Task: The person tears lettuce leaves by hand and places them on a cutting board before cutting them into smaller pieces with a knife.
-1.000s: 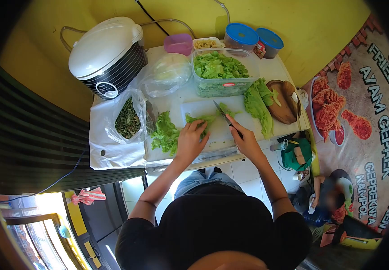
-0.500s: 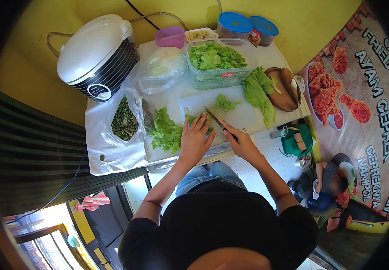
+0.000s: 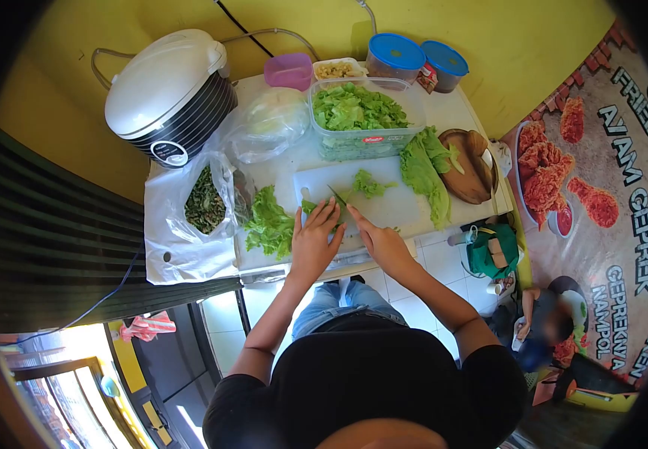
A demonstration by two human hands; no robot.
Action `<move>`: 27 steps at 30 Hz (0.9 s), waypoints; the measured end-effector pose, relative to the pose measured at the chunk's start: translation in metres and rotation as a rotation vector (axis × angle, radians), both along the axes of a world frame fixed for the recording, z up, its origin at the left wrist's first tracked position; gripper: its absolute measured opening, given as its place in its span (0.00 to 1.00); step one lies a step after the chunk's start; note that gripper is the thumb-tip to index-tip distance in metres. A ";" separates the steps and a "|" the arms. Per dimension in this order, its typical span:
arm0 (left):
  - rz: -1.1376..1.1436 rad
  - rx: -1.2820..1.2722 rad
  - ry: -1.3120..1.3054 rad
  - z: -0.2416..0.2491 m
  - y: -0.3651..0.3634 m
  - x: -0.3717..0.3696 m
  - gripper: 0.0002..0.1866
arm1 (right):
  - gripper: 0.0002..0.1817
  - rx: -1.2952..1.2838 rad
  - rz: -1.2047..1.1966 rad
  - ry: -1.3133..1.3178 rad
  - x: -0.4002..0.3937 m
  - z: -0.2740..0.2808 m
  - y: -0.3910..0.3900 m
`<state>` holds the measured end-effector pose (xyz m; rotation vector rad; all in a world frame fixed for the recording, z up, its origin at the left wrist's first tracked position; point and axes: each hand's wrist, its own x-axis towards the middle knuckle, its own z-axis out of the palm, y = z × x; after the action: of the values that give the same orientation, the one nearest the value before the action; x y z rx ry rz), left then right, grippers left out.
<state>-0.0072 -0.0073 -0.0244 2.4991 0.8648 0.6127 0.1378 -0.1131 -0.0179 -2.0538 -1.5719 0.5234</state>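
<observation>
"So, what lies nearest?"

"Left hand (image 3: 314, 238), fingers slightly spread, resting on lettuce (image 3: 307, 206); to its right, the right hand (image 3: 384, 243), closed around a knife (image 3: 337, 194), blade pointing far left."

"And beyond?"

"Lettuce scraps (image 3: 369, 185), lying past the blade on a white board (image 3: 397, 212); farther off, a clear tub (image 3: 357, 148) of chopped leaves (image 3: 359, 107)."

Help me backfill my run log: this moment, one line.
left hand: on lettuce | right hand: holds knife | tub: lettuce pieces inside
</observation>
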 end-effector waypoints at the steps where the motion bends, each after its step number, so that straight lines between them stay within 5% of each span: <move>1: -0.004 0.003 -0.004 -0.001 0.000 -0.001 0.21 | 0.29 0.029 0.012 -0.005 0.001 -0.001 -0.004; 12: -0.009 0.162 -0.022 0.004 -0.002 -0.004 0.19 | 0.29 0.100 0.019 0.285 0.023 -0.008 -0.024; 16: 0.116 0.044 0.105 0.015 -0.010 -0.007 0.19 | 0.28 0.077 -0.031 0.406 0.037 0.006 -0.018; 22: -0.191 -0.036 -0.066 -0.005 0.015 0.004 0.20 | 0.26 0.114 0.015 0.479 0.048 0.026 -0.024; 27: -0.263 0.220 0.023 0.011 0.028 0.001 0.18 | 0.25 0.085 0.073 0.439 0.044 0.024 -0.020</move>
<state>-0.0066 0.0210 -0.0138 2.7603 0.4852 0.6183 0.1823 -0.1327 0.0057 -1.6791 -1.3795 0.8527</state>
